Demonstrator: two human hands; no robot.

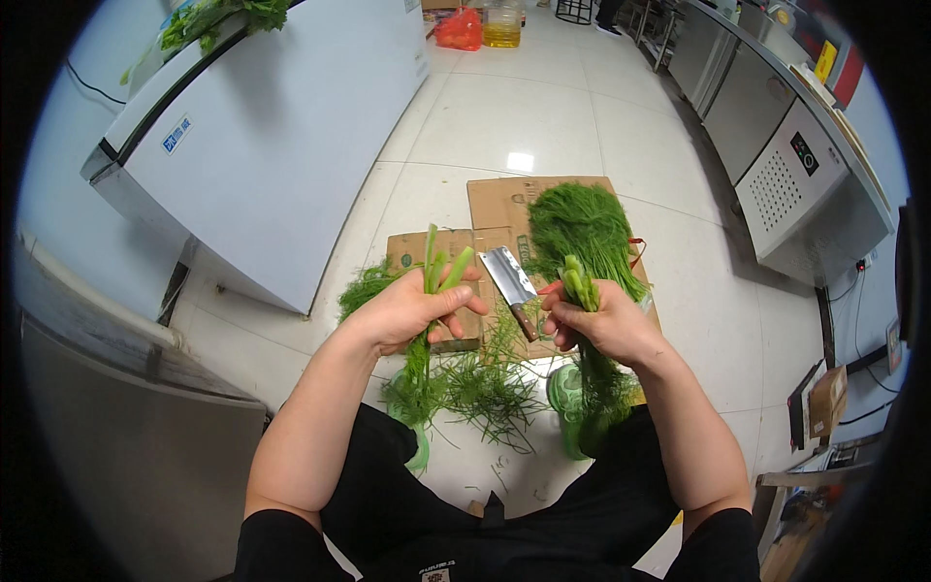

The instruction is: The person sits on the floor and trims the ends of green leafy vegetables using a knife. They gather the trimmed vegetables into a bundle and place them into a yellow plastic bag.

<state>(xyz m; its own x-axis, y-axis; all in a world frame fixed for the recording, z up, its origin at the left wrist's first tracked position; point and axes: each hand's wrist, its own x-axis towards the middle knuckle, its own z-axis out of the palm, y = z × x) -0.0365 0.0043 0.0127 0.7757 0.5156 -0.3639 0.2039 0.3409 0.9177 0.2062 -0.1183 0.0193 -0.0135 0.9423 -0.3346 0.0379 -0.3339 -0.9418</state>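
Observation:
My left hand point(422, 305) grips a few thick pale-green stalks point(436, 269) of a feathery herb that looks like fennel, stems up and fronds hanging below. In my right hand point(604, 313) is a tighter herb bunch point(578, 280), its stem ends up and its fronds drooping over my shoe. Between the two hands a cleaver point(511, 280) with a wooden handle lies on flattened cardboard point(502, 200), bits of green on its blade. Beyond my right hand rests a large heap of the feathery herb point(578, 218). A smaller herb pile point(367, 287) shows past my left wrist.
Loose fronds point(494, 400) litter the tiles between my green shoes point(567, 393). A white chest freezer point(276, 138) stands at left, with leafy greens point(225, 22) on top. Along the right runs a steel counter unit point(771, 145). A red plastic bag point(460, 29) and an oil jug point(502, 29) stand far ahead.

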